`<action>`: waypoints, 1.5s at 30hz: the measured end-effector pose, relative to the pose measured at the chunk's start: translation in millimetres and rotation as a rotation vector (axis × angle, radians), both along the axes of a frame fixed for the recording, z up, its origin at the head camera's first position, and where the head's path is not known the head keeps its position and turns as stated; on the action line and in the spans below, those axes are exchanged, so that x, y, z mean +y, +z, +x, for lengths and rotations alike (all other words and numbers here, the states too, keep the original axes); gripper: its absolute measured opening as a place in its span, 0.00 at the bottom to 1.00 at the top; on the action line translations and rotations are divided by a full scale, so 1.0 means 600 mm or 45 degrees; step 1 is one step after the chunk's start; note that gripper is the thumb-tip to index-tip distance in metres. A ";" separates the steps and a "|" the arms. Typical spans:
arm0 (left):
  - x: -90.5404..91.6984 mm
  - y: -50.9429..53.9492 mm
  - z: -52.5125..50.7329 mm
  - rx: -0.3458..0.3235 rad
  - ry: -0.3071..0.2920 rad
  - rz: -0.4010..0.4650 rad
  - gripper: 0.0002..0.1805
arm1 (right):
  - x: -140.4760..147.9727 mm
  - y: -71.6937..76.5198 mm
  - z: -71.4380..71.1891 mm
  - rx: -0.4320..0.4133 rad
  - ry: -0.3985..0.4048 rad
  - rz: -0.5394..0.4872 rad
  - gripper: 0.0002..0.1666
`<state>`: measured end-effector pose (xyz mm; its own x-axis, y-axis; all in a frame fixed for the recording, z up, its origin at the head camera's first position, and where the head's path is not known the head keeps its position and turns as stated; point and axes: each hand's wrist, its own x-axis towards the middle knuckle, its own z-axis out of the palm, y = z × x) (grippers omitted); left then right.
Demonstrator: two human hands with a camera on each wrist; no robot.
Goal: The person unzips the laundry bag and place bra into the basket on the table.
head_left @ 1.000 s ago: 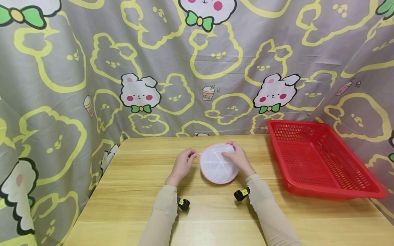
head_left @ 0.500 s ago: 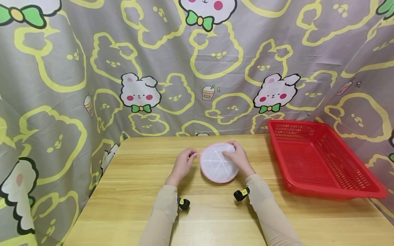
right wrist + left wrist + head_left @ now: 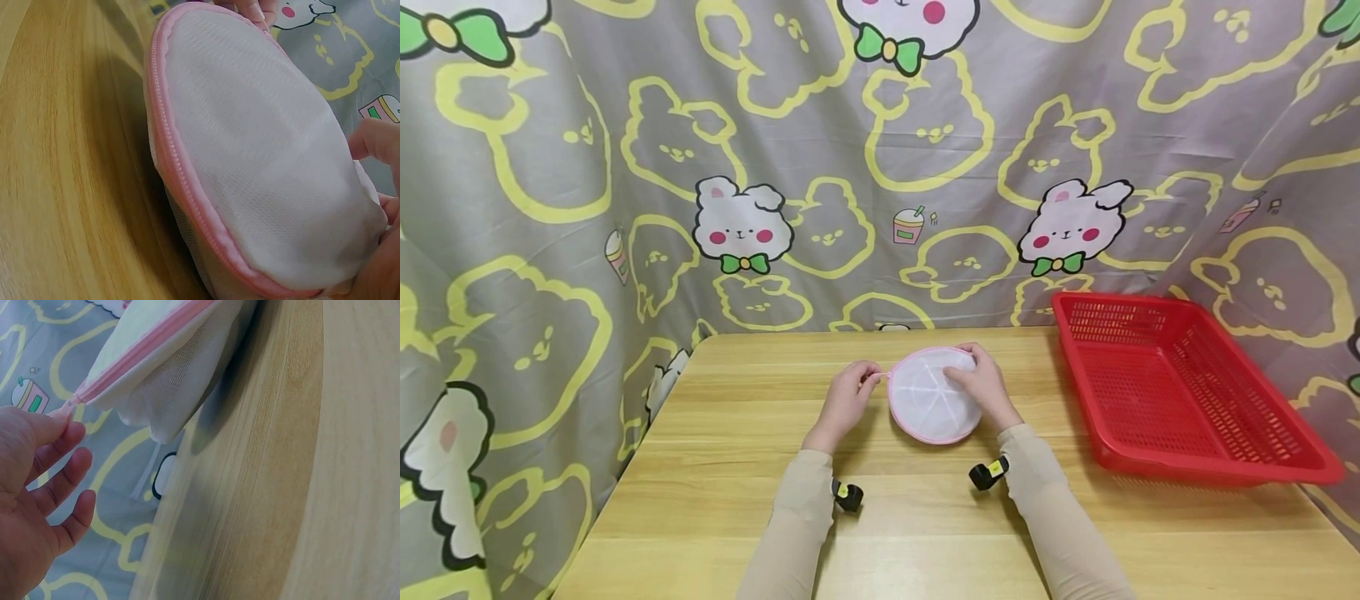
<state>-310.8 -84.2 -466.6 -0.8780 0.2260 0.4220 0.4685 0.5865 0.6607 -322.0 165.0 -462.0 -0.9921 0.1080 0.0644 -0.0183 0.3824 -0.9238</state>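
Note:
A round white mesh laundry bag with a pink zipper rim is held above the middle of the wooden table. At its left edge my left hand pinches a small pink tab between thumb and index finger, the other fingers loosely bent. My right hand grips the bag's upper right edge, thumb on the top panel and fingers behind, mostly hidden. In the right wrist view the pink zipper runs along the rim, with mesh below it. The left wrist view shows the mesh side sagging under the rim.
On the right of the wooden table stands a red perforated plastic basket, its near right corner reaching over the table edge. A grey curtain with yellow outlines and rabbit heads hangs behind and along both sides.
The bag's lower edge has risen very slightly while both hands keep their hold. Otherwise the hands and the basket stay in place.

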 end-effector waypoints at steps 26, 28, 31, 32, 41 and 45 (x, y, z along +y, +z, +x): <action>0.000 0.000 0.002 -0.002 -0.001 0.005 0.07 | 0.001 0.003 0.001 -0.043 -0.092 -0.046 0.29; 0.000 0.000 0.002 -0.005 -0.001 0.001 0.08 | 0.001 0.003 0.001 -0.048 -0.098 -0.050 0.29; 0.000 0.001 0.003 -0.004 -0.003 0.003 0.08 | 0.001 0.003 0.001 -0.056 -0.107 -0.059 0.29; 0.000 0.001 0.003 -0.003 -0.006 0.006 0.08 | 0.001 0.003 0.000 -0.058 -0.109 -0.062 0.29; 0.001 0.003 0.004 -0.008 -0.020 0.006 0.08 | 0.000 0.004 0.000 -0.055 -0.136 -0.075 0.30; 0.002 0.004 0.005 -0.013 -0.021 0.003 0.08 | 0.000 0.001 -0.002 -0.043 -0.159 -0.101 0.29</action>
